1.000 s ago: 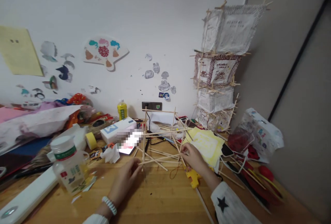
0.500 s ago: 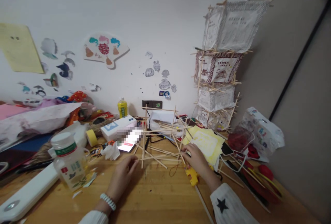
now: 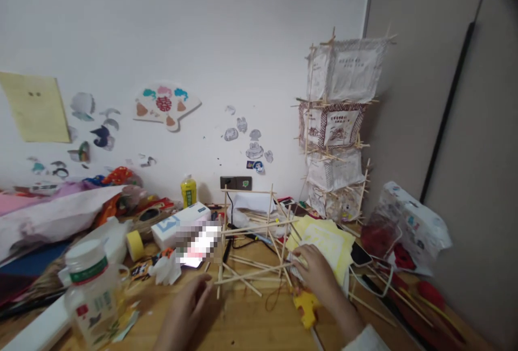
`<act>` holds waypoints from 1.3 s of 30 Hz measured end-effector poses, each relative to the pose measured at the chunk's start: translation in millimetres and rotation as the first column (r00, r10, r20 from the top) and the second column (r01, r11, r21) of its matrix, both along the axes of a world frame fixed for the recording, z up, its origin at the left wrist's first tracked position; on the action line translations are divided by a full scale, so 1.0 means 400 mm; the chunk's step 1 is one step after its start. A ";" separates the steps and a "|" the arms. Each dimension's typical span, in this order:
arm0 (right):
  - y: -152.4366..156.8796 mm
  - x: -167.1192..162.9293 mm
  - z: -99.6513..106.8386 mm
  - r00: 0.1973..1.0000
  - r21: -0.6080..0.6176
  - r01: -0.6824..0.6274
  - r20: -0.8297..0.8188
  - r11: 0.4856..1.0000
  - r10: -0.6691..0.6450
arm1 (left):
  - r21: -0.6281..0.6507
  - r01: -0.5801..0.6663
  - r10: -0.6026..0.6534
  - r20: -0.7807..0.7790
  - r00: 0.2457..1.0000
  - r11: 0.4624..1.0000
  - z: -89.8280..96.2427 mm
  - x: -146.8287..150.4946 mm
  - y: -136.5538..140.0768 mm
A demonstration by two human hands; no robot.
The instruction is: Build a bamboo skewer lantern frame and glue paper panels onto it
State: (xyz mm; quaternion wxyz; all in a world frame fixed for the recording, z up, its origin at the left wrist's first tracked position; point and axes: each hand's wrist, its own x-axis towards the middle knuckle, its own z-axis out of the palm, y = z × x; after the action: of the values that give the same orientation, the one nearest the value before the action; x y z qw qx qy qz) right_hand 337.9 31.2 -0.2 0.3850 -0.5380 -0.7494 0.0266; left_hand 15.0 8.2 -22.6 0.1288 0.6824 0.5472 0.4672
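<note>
Curving left hand (image 3: 190, 302), with thumb and fingertips slightly apart, just beside a stick frame (image 3: 259, 274) sitting mid-surface, bending right hand (image 3: 319, 275) at its right side, grip impossible to tell, facing a paper-panelled tower (image 3: 340, 127) rising along the surface's (image 3: 232, 321) back edge

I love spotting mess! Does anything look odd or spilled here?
A little messy: paper scraps lie loose beside the plastic jar, like leftovers, and a crumpled white wad sits by the lit screen. The stick frame has ends jutting unevenly past its joints. I see no spill.
</note>
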 end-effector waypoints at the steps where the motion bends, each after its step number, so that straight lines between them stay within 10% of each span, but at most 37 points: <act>1: -0.006 0.013 0.002 1.000 0.011 0.005 -0.006 1.000 -0.005 | 0.002 -0.002 0.002 -0.012 1.000 1.000 0.007 0.000 -0.005; 11: -0.101 0.087 -0.041 0.970 -0.106 -0.145 0.179 0.984 0.162 | 0.157 -0.052 0.082 -0.195 0.977 0.986 0.018 -0.015 -0.014; 15: -0.137 0.093 -0.027 0.936 -0.185 -0.205 0.251 0.961 0.248 | 0.505 -0.054 0.203 -0.244 0.948 0.862 0.051 -0.001 -0.049; 18: -0.142 0.094 -0.025 0.922 -0.252 -0.171 0.300 0.953 0.245 | 0.618 0.172 0.070 -0.347 0.935 0.767 0.087 0.064 -0.081; 22: -0.139 0.093 -0.023 0.914 -0.279 -0.141 0.333 0.950 0.233 | 0.510 0.379 0.007 -0.603 0.798 0.772 0.099 0.190 -0.065; 28: -0.160 0.117 0.031 0.938 -0.346 -0.201 0.202 0.916 0.282 | 0.256 0.345 0.025 -0.834 0.551 0.903 0.059 0.268 0.026; 39: -0.056 0.236 0.058 0.912 -0.156 -0.376 -0.238 0.914 0.334 | 0.134 0.279 -0.058 -0.808 0.586 0.951 0.028 0.256 0.041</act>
State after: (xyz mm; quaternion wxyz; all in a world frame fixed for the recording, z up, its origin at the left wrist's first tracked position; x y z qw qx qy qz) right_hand 432.3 8.6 22.9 0.3938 -0.4222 -0.7844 0.2266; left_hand 117.4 24.7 -11.4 -0.1702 0.8779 0.4164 0.1640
